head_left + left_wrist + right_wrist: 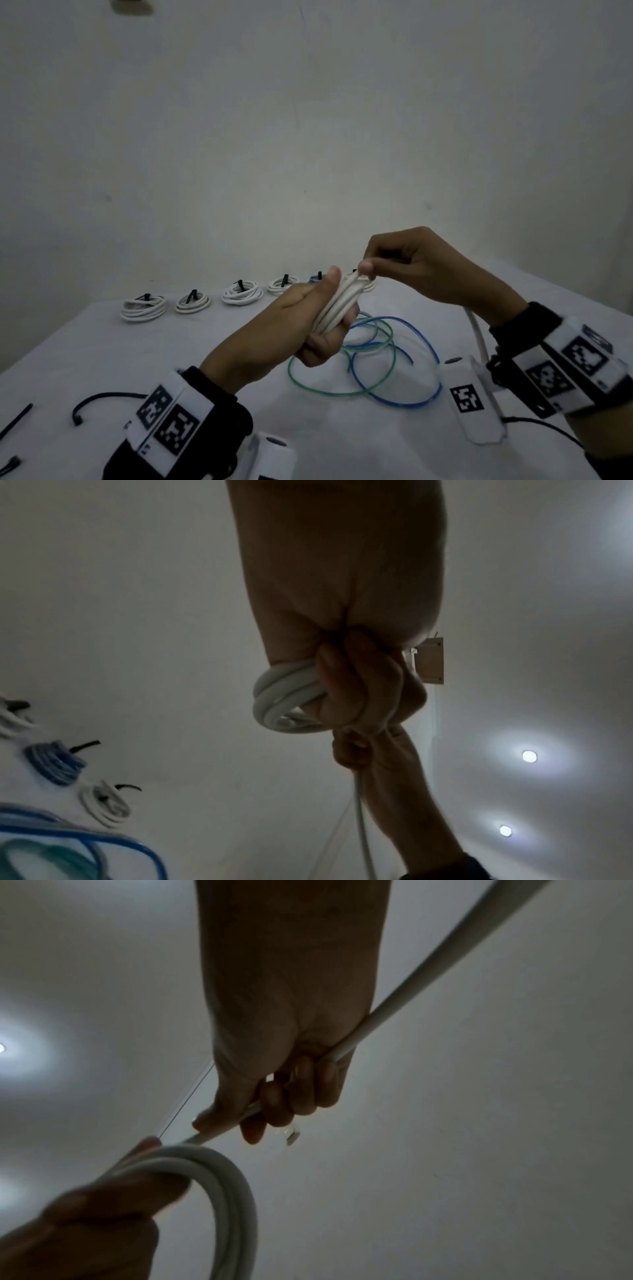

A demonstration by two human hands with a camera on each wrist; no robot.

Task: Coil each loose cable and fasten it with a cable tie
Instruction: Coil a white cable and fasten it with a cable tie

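Observation:
My left hand [308, 318] grips a bundle of white cable loops [337, 303] above the table; in the left wrist view the white coil [284, 696] bulges out beside the curled fingers. My right hand [404, 267] pinches the same white cable at the top of the coil, and the free length [478, 334] runs back under the right wrist. In the right wrist view the cable [394, 1010] passes through the curled fingers [301, 1093] to the coil [219, 1177]. Loose blue [421, 342] and green [308, 383] cables lie on the table below my hands.
Several tied coils [143, 307] with black ties line the far edge of the white table [102, 349]. Loose black cable ties [17, 419] and a black wire [102, 399] lie at the near left. The wall stands close behind.

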